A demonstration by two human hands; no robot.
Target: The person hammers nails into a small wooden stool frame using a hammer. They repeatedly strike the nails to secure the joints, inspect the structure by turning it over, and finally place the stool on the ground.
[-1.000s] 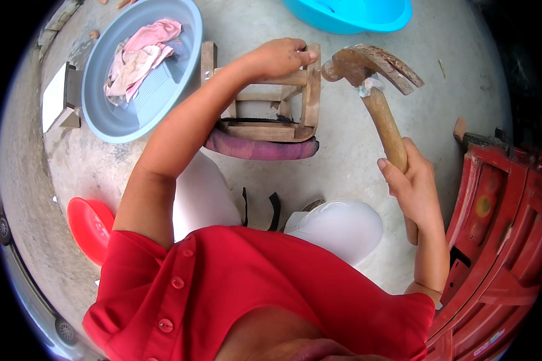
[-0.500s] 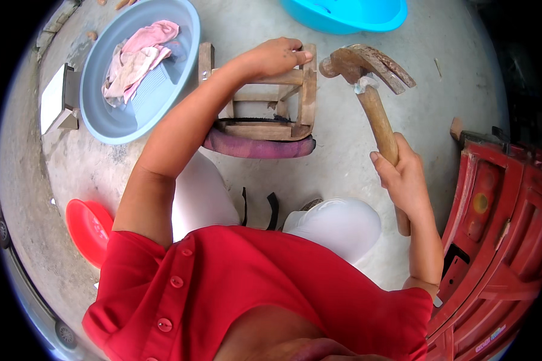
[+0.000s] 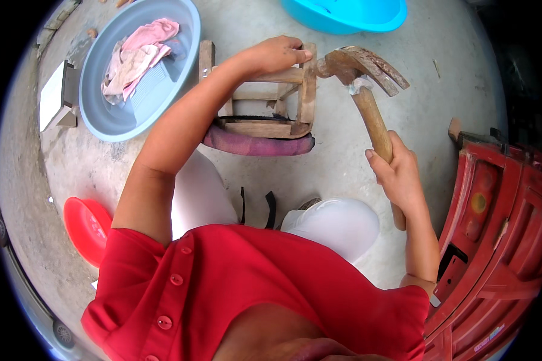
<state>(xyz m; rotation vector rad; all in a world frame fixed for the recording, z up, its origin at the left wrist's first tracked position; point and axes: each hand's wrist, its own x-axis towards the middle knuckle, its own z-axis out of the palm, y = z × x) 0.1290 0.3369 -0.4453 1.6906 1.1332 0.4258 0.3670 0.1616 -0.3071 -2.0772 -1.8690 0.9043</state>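
Note:
A small wooden stool (image 3: pixel 306 96) with a purple padded seat (image 3: pixel 259 144) lies tipped over on the concrete in front of my knees. My left hand (image 3: pixel 278 55) grips the far end of its frame, thumb over the upright leg and fingers curled out of sight behind it. In my right hand (image 3: pixel 398 175) is a claw hammer (image 3: pixel 373 120) with a wooden handle and a rusty head (image 3: pixel 350 63). The hammer's striking face is close beside the stool leg, near my left thumb; whether it touches cannot be made out.
At the far left stands a grey-blue tub (image 3: pixel 90 105) holding pink cloths (image 3: pixel 153 36) and a washboard. A bright blue basin (image 3: pixel 355 24) is at the far side. A red basin (image 3: pixel 72 222) sits at left; a red vehicle part (image 3: pixel 464 240) borders the right. Black strips (image 3: pixel 271 209) lie between my knees.
The hammer has shifted slightly left, bringing its head nearer to the stool leg. My left hand keeps its hold, and the stool stays in place.

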